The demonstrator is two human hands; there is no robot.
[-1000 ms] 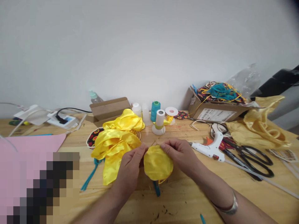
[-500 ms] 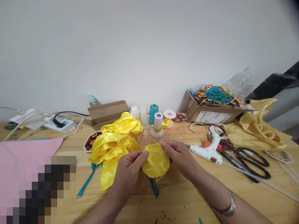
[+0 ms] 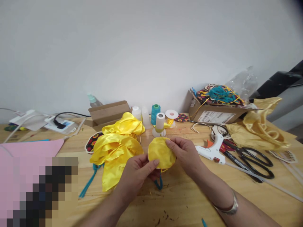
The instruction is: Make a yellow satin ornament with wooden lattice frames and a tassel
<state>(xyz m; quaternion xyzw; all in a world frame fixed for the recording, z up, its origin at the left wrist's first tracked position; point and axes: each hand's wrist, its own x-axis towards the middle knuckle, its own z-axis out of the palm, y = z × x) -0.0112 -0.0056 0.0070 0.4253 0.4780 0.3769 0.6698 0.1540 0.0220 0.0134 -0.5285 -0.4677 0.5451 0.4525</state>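
Observation:
A round yellow satin piece (image 3: 161, 152) is held up over the wooden table (image 3: 189, 195) between both hands. My left hand (image 3: 137, 171) pinches its lower left edge with thumb and fingers. My right hand (image 3: 186, 154) grips its right edge, thumb on the front. A teal cord (image 3: 159, 183) hangs from under the piece onto the table. A heap of yellow satin pieces (image 3: 115, 143) lies just left of my hands.
A white glue gun (image 3: 211, 151) and black scissors (image 3: 254, 162) lie to the right. Thread spools (image 3: 158, 121) stand behind. A cardboard box (image 3: 213, 110) of scraps and gold fabric (image 3: 260, 129) sit at the back right. Pink paper (image 3: 28, 157) covers the left.
The yellow piece has been turned and lifted slightly to the right. My left hand has slid from its left side down to its lower edge.

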